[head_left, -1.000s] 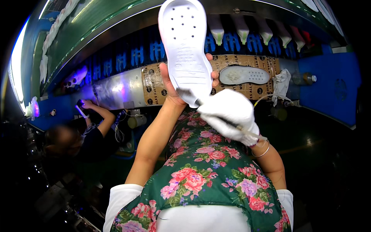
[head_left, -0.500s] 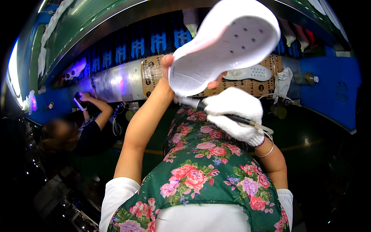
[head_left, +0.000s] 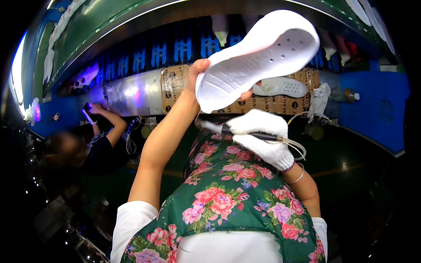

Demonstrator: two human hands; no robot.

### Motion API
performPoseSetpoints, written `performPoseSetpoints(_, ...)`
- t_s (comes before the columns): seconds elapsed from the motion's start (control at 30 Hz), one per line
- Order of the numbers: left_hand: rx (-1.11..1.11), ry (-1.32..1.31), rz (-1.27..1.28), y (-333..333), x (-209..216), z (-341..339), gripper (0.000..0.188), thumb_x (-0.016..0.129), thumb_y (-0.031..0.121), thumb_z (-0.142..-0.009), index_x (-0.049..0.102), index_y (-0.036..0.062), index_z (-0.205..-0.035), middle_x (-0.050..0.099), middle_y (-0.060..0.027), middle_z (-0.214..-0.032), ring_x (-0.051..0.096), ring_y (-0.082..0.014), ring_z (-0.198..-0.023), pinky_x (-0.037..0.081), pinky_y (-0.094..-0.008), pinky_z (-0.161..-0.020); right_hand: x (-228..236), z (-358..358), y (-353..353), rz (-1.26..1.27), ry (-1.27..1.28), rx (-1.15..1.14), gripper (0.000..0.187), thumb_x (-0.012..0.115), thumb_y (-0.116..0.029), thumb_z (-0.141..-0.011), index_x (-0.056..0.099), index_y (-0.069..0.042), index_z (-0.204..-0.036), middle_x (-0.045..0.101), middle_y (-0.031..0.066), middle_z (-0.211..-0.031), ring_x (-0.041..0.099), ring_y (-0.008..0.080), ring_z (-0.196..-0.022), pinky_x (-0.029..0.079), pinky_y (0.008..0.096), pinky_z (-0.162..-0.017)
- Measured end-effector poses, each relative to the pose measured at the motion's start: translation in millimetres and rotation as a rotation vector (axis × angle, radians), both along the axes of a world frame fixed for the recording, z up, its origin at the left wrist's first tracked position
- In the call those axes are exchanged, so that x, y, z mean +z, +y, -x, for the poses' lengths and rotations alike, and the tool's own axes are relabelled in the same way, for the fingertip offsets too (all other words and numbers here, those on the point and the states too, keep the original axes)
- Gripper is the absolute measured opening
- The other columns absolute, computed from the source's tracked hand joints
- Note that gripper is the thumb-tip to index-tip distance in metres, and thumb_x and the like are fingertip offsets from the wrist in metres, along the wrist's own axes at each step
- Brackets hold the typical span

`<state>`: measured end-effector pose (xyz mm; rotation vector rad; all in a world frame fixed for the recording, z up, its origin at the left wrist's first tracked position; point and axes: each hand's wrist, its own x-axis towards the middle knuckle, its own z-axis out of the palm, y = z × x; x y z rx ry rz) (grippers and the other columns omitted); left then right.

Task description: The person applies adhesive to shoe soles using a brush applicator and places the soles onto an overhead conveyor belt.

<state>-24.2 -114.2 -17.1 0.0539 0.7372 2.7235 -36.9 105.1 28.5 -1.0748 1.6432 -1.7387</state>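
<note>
A white shoe sole [head_left: 258, 61] is raised in front of me, its hollow inner side with small holes toward me. My bare left hand [head_left: 194, 81] is closed around its heel end, with the thumb on the near left edge and fingertips showing at the right edge. My right hand [head_left: 259, 122], in a white knit glove, grips a slim brush [head_left: 213, 127] with a dark handle and a clear tube at its back end. The brush tip points left, just below the heel and apart from it.
A second sole [head_left: 280, 87] lies on cardboard [head_left: 173, 85] covering the metal bench [head_left: 131, 92]. To the right are a white cloth [head_left: 319, 103] and a clear bottle [head_left: 344, 95]. Blue racks [head_left: 183, 50] stand behind. At left, a co-worker's hand [head_left: 94, 108] holds a dark piece.
The sole has come slightly lower and nearer, turning so its inner side looks narrower. My right hand has shifted down and left, and the brush tip has moved away from the heel.
</note>
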Motion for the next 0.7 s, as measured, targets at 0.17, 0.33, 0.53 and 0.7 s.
performPoseSetpoints(0.17,0.241,-0.154,-0.064,25.9,0.7,-11.1,0.087,0.054,0.061,-0.09,0.035,-0.0003,-0.149,0.058,-0.0322,-0.126,0.068,-0.0392,-0.102,0.061,-0.0443,-0.086,5.7,31.6,10.0,-0.007,0.284,-0.328,0.02,0.079,-0.001,-0.076,0.076,-0.002,-0.096,0.075,0.0122,-0.095,0.07,0.0218,-0.081,0.055,0.0326,-0.074)
performPoseSetpoints(0.33,0.085,-0.06,-0.179,41.2,-17.8,-31.3,0.087,0.054,0.06,-0.089,0.033,0.002,-0.151,0.056,-0.0308,-0.127,0.068,-0.0402,-0.101,0.061,-0.0449,-0.084,18.4,76.5,14.1,0.036,0.772,-0.668,0.022,0.077,0.003,-0.078,0.074,0.0,-0.1,0.074,0.0141,-0.097,0.07,0.0245,-0.083,0.056,0.0328,-0.075)
performPoseSetpoints(0.53,0.208,-0.119,-0.019,30.3,-17.6,-37.7,0.09,0.064,0.052,-0.083,0.035,-0.0022,-0.148,0.055,-0.0263,-0.134,0.064,-0.0352,-0.111,0.057,-0.0439,-0.09,-1.4,20.7,17.6,0.01,0.722,-0.33,0.021,0.079,-0.002,-0.073,0.075,-0.004,-0.093,0.074,0.0138,-0.095,0.071,0.0272,-0.082,0.055,0.0353,-0.075)
performPoseSetpoints(0.7,0.17,-0.025,0.23,19.7,-21.4,-40.3,0.104,0.067,0.063,-0.072,0.036,-0.0017,-0.148,0.055,-0.0302,-0.128,0.066,-0.036,-0.1,0.057,-0.0408,-0.079,-31.3,11.3,44.8,0.185,-0.166,-0.268,0.014,0.076,0.001,-0.075,0.073,0.004,-0.088,0.073,0.0194,-0.095,0.071,0.0253,-0.086,0.055,0.0345,-0.077)
